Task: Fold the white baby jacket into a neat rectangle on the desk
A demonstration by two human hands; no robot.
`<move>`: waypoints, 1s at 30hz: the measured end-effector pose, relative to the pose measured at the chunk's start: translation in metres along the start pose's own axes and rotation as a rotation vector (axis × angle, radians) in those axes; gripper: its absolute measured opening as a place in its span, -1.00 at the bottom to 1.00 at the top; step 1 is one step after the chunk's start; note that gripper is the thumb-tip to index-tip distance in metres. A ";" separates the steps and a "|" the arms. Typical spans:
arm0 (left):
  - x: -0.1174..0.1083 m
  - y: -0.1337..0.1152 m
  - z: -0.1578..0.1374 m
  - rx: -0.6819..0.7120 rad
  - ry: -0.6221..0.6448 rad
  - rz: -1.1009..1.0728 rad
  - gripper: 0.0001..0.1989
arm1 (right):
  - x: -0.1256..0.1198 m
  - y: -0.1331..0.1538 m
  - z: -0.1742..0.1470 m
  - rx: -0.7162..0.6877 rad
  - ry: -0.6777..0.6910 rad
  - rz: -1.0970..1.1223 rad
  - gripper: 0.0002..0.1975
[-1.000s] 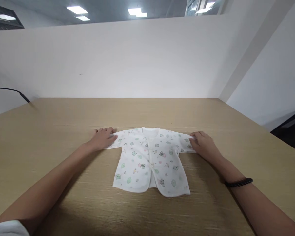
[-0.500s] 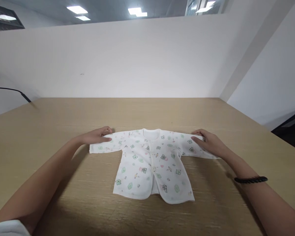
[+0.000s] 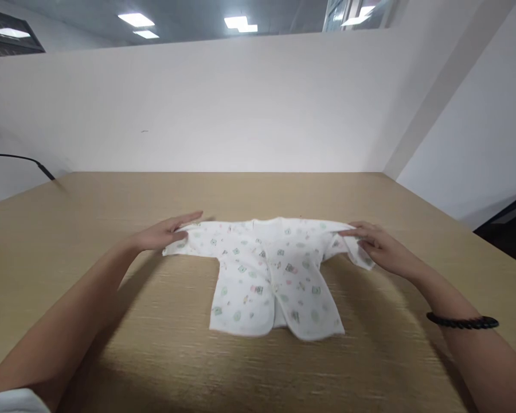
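Note:
A small white baby shirt point(image 3: 266, 275) with green and grey animal prints lies front up on the table, its collar toward the far side and its sleeves spread sideways. My left hand point(image 3: 172, 230) pinches the sleeve on the left, thumb on the near side, with the fingers stretched beyond the upper edge. On the other side my right hand point(image 3: 376, 246) grips the right sleeve between thumb and fingers; that sleeve is bunched and its cuff hangs folded. Both sleeves look slightly raised, and the shirt is a little blurred.
The wooden table point(image 3: 155, 350) runs back to a white partition point(image 3: 258, 103). A thin black cable point(image 3: 45, 170) reaches over the left edge. A dark object point(image 3: 509, 226) stands beyond the right edge. A black braided bracelet point(image 3: 462, 322) circles my right wrist.
The shirt has shifted away from me and slightly right, its hem now farther off. My right hand has gathered its sleeve, which was flat before. The left fingers have stretched farther out.

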State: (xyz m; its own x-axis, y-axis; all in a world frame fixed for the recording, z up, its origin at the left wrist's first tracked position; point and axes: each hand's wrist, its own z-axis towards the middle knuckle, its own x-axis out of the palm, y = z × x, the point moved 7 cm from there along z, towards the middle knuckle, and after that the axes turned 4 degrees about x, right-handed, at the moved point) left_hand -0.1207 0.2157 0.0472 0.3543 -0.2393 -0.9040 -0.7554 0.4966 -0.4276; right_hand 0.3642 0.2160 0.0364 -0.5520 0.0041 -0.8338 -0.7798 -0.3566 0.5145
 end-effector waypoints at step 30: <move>0.018 -0.050 -0.007 -0.035 0.225 0.133 -0.40 | 0.014 0.033 -0.010 0.029 0.240 0.049 -0.62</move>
State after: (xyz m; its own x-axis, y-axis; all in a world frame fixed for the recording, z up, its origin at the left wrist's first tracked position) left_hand -0.0801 0.1811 0.0525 0.1219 -0.3553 -0.9268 -0.8069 0.5083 -0.3010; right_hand 0.3336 0.1948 0.0400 -0.5061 -0.2357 -0.8297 -0.7639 -0.3242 0.5580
